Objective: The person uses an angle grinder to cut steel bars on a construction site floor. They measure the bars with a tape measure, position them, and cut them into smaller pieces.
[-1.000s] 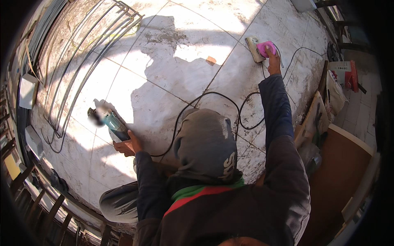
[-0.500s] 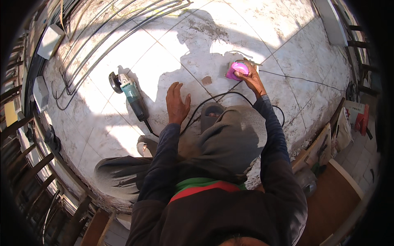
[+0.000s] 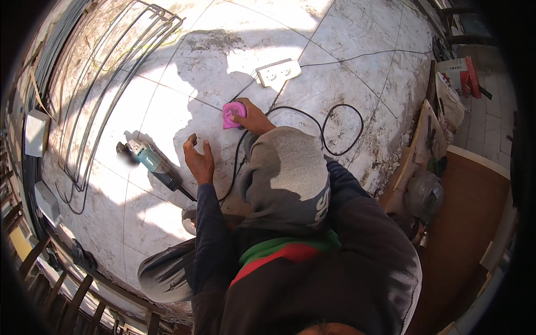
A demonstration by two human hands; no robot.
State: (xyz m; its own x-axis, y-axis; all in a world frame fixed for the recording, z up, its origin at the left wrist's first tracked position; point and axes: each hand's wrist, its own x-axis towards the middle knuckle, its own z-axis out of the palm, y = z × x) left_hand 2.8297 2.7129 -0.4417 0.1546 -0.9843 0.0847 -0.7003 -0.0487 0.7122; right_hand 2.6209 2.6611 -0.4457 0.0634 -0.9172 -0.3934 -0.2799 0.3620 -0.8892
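My right hand (image 3: 254, 118) grips a pink tape measure (image 3: 232, 114) just beyond my raised knee, thumb across its face. To its left, my left hand (image 3: 199, 160) is raised over the floor, empty, with the thumb apart from loosely bent fingers. Left of that hand, a teal and black angle grinder (image 3: 153, 163) lies on the tiles, its disc end pointing away to the left and blurred. Its black cord (image 3: 240, 151) runs off beside my foot. Farther off, a white power strip (image 3: 278, 72) rests on the floor.
Bent steel rods (image 3: 114, 95) lie at the far left, beside white blocks (image 3: 37, 133). A loop of black cable (image 3: 342, 128) crosses the tiles beyond my knee. At the right stand a brown board (image 3: 469, 206) and a red and white box (image 3: 462, 75).
My right hand has brought the tape measure away from the power strip, back toward my knee and nearer my left hand. The view has turned; the left hand's fingers are more bent.
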